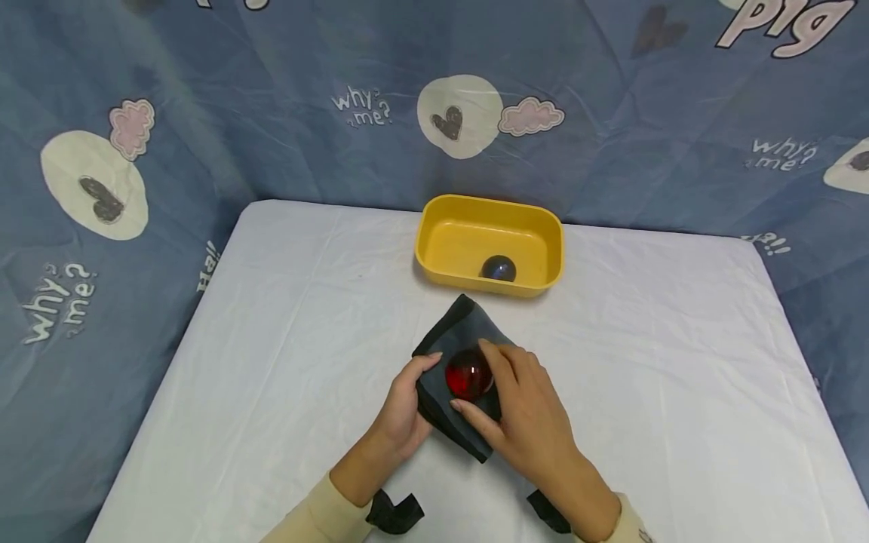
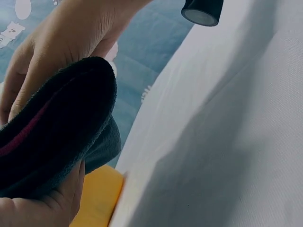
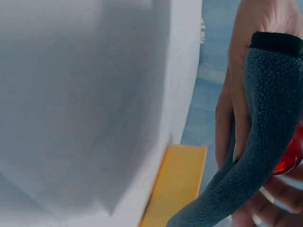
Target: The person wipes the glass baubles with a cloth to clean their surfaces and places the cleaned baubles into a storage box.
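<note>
**Shiny, translucent red ball point(image 1: 469, 375) rests against fuzzy slate-gray cloth with black edging point(image 1: 467, 326)**

2 bare hands meet over a table covered in white fabric point(image 1: 305, 347). The left hand point(image 1: 404, 413) grips the cloth by its left side, thumb on top; its other fingers appear to bend beneath, though the fabric hides most of them. The right hand point(image 1: 528, 411) pinches the red ball, thumb at the near side and fingertips at the far side, with the ball lying on the cloth above the table. Just beyond the cloth stands a rectangular yellow tray with rounded corners point(image 1: 490, 204), holding 1 dark blue-gray, glossy ball point(image 1: 498, 268) near its closest wall. A blue printed fabric backdrop point(image 1: 292, 98) hangs behind.
</note>
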A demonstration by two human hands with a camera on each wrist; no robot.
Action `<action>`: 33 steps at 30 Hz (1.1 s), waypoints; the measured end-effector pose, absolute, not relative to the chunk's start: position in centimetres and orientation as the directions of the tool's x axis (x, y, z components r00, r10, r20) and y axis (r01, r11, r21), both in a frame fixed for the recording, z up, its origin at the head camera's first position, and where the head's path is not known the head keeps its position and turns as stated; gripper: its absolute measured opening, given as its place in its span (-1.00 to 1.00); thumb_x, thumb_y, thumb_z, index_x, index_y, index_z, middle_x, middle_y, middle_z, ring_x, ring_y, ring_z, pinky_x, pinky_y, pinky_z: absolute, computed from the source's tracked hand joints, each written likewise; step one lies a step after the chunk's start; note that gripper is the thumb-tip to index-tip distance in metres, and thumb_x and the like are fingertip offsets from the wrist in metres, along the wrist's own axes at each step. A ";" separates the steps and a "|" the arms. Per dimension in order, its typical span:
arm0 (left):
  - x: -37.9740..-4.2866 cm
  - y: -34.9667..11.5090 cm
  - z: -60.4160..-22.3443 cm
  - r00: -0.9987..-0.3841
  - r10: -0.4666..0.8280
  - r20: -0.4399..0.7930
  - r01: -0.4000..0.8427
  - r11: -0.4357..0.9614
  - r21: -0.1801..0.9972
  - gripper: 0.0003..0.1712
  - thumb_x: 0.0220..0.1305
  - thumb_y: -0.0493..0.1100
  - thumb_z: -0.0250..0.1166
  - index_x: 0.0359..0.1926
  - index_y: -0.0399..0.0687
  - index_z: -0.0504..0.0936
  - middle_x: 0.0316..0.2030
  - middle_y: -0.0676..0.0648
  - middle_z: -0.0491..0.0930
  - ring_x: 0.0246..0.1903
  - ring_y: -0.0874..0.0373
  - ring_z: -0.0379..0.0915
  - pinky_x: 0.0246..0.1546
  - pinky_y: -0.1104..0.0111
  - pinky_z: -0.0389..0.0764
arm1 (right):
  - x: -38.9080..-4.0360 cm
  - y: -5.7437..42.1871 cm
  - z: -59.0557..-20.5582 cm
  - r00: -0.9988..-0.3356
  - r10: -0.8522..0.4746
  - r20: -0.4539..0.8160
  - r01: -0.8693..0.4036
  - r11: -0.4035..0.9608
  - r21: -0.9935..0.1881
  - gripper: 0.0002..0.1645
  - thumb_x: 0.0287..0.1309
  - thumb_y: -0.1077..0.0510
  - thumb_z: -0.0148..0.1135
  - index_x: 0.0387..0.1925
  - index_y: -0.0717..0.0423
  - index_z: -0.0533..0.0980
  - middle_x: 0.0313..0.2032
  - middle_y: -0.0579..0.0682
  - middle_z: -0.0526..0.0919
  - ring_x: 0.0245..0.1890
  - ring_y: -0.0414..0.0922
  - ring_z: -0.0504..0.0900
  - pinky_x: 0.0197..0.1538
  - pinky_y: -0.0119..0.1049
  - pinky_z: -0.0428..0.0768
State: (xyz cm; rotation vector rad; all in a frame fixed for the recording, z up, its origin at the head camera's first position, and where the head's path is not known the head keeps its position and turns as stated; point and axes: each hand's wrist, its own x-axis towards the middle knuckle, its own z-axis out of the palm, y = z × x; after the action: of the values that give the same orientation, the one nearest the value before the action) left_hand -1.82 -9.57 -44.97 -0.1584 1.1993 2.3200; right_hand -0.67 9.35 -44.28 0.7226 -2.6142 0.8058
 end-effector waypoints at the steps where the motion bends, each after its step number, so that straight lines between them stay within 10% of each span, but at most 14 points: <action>1: -1.9 -9.5 -44.9 -0.858 0.393 -0.330 -0.496 -0.472 0.728 -0.32 0.58 -0.01 -0.21 0.57 -0.25 0.06 0.48 -0.24 0.17 0.44 0.06 0.21 0.33 0.28 0.45 | -0.7 9.4 -44.3 -0.810 -0.383 0.443 -0.568 0.701 -0.432 -0.13 0.31 -0.27 0.38 0.36 0.27 0.42 0.12 0.23 0.55 0.03 0.12 0.57 0.11 0.02 0.63; 21: -1.7 -9.3 -44.9 -0.844 0.400 -0.356 -0.519 -0.448 0.728 -0.30 0.57 0.02 -0.16 0.54 -0.30 0.08 0.37 -0.21 0.30 0.23 0.14 0.43 0.25 0.28 0.54 | -1.7 9.6 -44.3 -0.861 -0.272 0.429 -0.481 0.707 -0.518 -0.29 0.47 -0.35 0.12 -0.14 0.25 0.69 -0.25 0.00 0.54 -0.20 -0.04 0.46 -0.20 -0.19 0.57; 33: -1.9 -9.1 -44.7 -0.864 0.389 -0.320 -0.486 -0.479 0.731 -0.34 0.59 -0.02 -0.24 0.54 -0.30 0.10 0.42 -0.21 0.28 0.38 0.09 0.32 0.32 0.26 0.48 | -1.4 10.2 -43.6 -0.767 -0.438 0.469 -0.633 0.637 -0.440 -0.16 0.26 -0.13 0.49 0.35 0.26 0.41 0.16 0.23 0.49 0.09 0.09 0.55 0.11 -0.05 0.67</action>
State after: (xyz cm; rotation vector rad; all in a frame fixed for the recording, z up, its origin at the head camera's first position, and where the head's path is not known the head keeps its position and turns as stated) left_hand -1.88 -9.09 -44.66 -0.1499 1.2016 2.3303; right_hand -1.44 10.25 -43.62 0.8592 -2.5407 0.8615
